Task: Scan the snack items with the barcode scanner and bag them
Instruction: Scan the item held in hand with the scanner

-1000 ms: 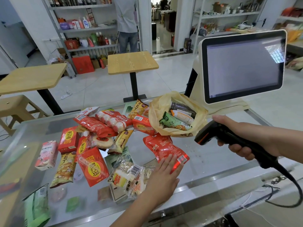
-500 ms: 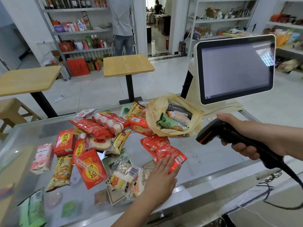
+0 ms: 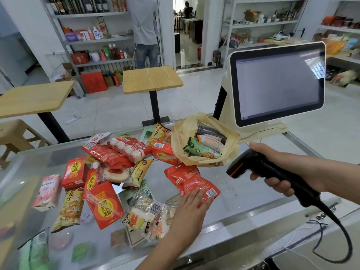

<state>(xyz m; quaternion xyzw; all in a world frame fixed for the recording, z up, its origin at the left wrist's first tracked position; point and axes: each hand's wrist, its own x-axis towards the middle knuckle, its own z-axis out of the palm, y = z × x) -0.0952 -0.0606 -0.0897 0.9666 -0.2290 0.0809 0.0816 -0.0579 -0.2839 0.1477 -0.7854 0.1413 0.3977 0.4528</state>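
A: Where is the left grip point(image 3: 190, 211)?
B: Flat on the near end of a red pack point(image 3: 187, 178), fingers straight and pressing on it, not curled round it. The pack's barcode shows just right of the fingertips.

A: And the right grip point(image 3: 278, 168)?
B: Wrapped round the handle of the black scanner point(image 3: 243, 167). The scanner's nose points left and down towards the red pack, held above the counter and clear of the pack. Its cable point(image 3: 342, 240) loops off the counter's near right edge.

A: The bag?
B: The yellow bag point(image 3: 181, 133) sits open just behind the red pack, with a few snacks inside.

A: What is the surface like?
B: A glass counter point(image 3: 243, 193) with a metal edge, in a shop with a pale tiled floor. Two wooden tables point(image 3: 152, 78) stand beyond it, then stocked shelves point(image 3: 93, 38), where a person point(image 3: 145, 32) stands.

A: Anything crowding the pack?
B: A heap of snacks point(image 3: 116, 152) lies to its left, and a clear pack point(image 3: 146, 213) lies against the left wrist. A screen point(image 3: 278, 82) stands behind the scanner.
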